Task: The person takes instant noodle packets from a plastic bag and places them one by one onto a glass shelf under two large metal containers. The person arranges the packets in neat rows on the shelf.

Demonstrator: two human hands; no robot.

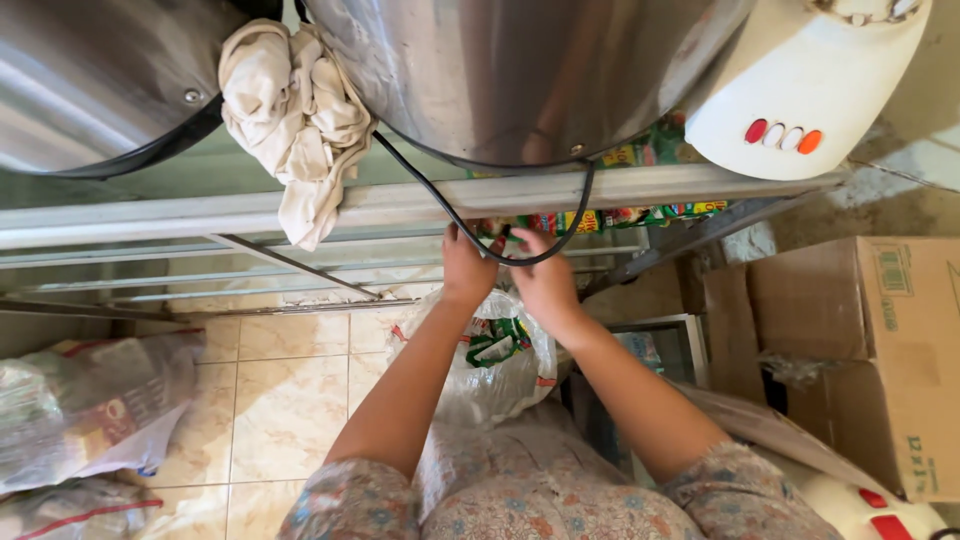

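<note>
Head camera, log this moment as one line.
left hand: reaching under shelf rail | right hand: at black cable | above: steel pot, cloth

A crumpled cloth (295,120) is hanging up and left of the hands; a cardboard box (880,350) is sitting to their right, plastic bags (90,410) lying far left.

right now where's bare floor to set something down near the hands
Bare tile floor lies left of the left hand, bordered by the plastic sacks and the metal rack. Under both hands a clear bag fills the space; by the right hand, cardboard boxes crowd in.
</note>
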